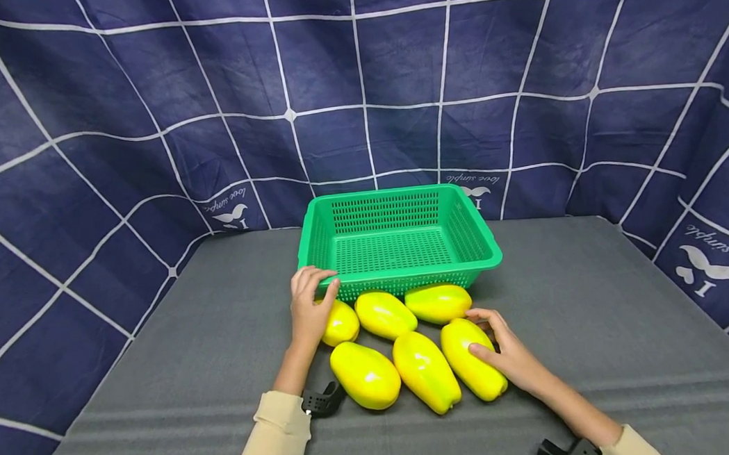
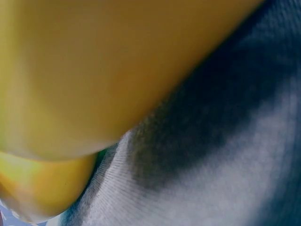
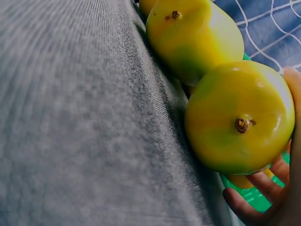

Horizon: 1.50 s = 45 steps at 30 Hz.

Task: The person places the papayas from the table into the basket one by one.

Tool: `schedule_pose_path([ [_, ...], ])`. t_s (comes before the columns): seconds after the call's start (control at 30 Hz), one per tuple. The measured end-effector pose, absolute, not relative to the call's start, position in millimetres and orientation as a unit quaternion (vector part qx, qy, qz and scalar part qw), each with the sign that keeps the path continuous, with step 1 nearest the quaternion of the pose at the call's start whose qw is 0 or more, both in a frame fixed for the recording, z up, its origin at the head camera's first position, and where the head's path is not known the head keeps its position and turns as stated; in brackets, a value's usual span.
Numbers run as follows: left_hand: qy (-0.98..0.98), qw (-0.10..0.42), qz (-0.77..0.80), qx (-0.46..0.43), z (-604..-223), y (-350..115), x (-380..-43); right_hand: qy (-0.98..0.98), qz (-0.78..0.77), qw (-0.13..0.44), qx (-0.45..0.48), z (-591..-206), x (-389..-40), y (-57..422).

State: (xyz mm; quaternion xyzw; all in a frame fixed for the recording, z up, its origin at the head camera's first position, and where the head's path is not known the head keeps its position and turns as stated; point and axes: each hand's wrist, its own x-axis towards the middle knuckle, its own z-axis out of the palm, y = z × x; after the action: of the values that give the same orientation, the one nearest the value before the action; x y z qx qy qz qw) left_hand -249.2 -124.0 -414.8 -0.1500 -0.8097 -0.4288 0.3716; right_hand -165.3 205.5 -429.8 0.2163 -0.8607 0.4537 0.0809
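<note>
Several glossy yellow papayas lie in two rows before a green plastic basket [image 1: 398, 273]. My left hand [image 1: 310, 311] is at the basket's near left corner, fingers by the rim, beside the far left papaya [image 1: 340, 325], which it partly hides. Whether it touches the rim or the fruit is unclear. My right hand [image 1: 504, 351] holds the near right papaya [image 1: 469, 360], thumb on top, fingers round its far side. In the right wrist view that papaya [image 3: 235, 108] shows its brown stem end. A blurred papaya [image 2: 84, 70] fills much of the left wrist view.
A near left papaya [image 1: 366, 375] and a near middle papaya [image 1: 426, 370] lie between my arms. Against the basket rest a back middle papaya [image 1: 385, 315] and a back right papaya [image 1: 438, 303]. Grey cloth [image 1: 220, 334] covers the table; a blue checked curtain [image 1: 392, 66] hangs behind.
</note>
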Motion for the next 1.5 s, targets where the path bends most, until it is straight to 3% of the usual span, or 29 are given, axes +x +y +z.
schedule_pose_path([
  [0.3, -0.815, 0.374, -0.42, -0.139, -416, -123, -248, -0.924, 0.29, 0.114, 0.223, -401, -156, 197],
  [0.6, -0.816, 0.369, -0.422, -0.141, -417, -122, -248, -0.941, 0.251, -0.06, 0.22, -387, -144, 200],
  [1.0, -0.818, 0.371, -0.417, -0.14, -414, -123, -248, -0.926, 0.29, -0.087, 0.227, -382, -153, 204],
  [1.17, -0.817, 0.375, -0.415, -0.142, -415, -123, -248, -0.93, 0.285, -0.074, 0.221, -374, -152, 206],
  [1.5, -0.82, 0.368, -0.418, -0.137, -415, -123, -249, -0.928, 0.29, 0.041, 0.23, -368, -153, 211],
])
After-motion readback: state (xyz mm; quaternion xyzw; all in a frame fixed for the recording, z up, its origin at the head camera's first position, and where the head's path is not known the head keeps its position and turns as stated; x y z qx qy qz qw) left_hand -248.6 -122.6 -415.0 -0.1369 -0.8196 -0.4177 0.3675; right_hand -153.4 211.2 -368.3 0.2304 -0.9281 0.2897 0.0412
